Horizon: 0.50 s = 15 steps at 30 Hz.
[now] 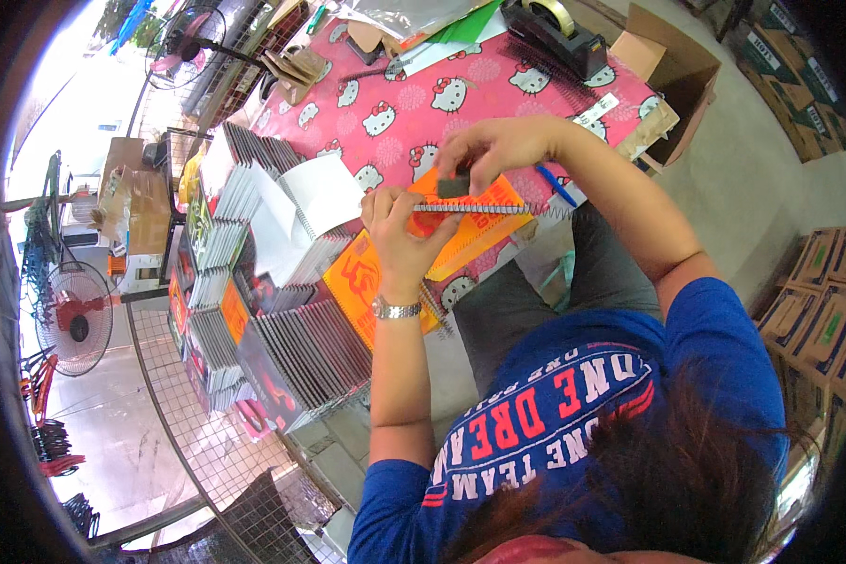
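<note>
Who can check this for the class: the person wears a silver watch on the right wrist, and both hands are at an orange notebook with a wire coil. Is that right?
Not quite: the head view shows the silver watch on the wrist of the left hand, not the right hand. Both are at the orange notebook with a wire coil.

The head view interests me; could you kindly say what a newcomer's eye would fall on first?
Probably the bright orange covers near the middle, by the left hand and right hand, with a metal coil trailing off to the right. Next come the pink cat-print table covering beyond them and the rows of coil-bound books at the left.
</note>
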Each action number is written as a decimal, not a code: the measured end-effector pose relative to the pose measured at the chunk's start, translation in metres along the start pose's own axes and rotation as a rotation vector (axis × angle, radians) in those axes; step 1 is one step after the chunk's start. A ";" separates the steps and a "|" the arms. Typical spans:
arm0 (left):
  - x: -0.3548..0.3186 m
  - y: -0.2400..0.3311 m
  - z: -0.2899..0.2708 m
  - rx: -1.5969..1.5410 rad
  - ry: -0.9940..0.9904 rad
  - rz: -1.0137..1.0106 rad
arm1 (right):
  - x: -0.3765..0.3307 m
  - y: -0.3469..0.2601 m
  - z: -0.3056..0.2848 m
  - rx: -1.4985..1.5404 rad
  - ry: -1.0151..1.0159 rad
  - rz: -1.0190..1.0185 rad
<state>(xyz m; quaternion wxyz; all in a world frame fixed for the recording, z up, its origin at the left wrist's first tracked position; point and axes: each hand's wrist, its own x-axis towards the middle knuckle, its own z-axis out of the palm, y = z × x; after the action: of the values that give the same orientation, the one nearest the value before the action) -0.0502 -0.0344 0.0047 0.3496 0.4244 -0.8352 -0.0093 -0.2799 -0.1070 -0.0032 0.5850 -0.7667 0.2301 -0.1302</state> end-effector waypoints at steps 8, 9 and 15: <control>0.005 -0.002 0.000 -0.026 -0.019 -0.034 | -0.001 -0.015 0.000 0.755 -0.100 -0.319; 0.005 -0.001 -0.001 -0.036 -0.036 -0.062 | 0.004 -0.013 -0.003 0.753 -0.104 -0.315; 0.000 -0.002 -0.004 -0.029 -0.040 -0.129 | 0.010 -0.019 -0.002 0.690 -0.093 -0.278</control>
<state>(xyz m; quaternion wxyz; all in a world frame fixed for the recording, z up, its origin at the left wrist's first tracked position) -0.0468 -0.0349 0.0073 0.3376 0.4722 -0.8126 -0.0524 -0.2687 -0.1100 0.0150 0.7954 -0.5536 0.0394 -0.2435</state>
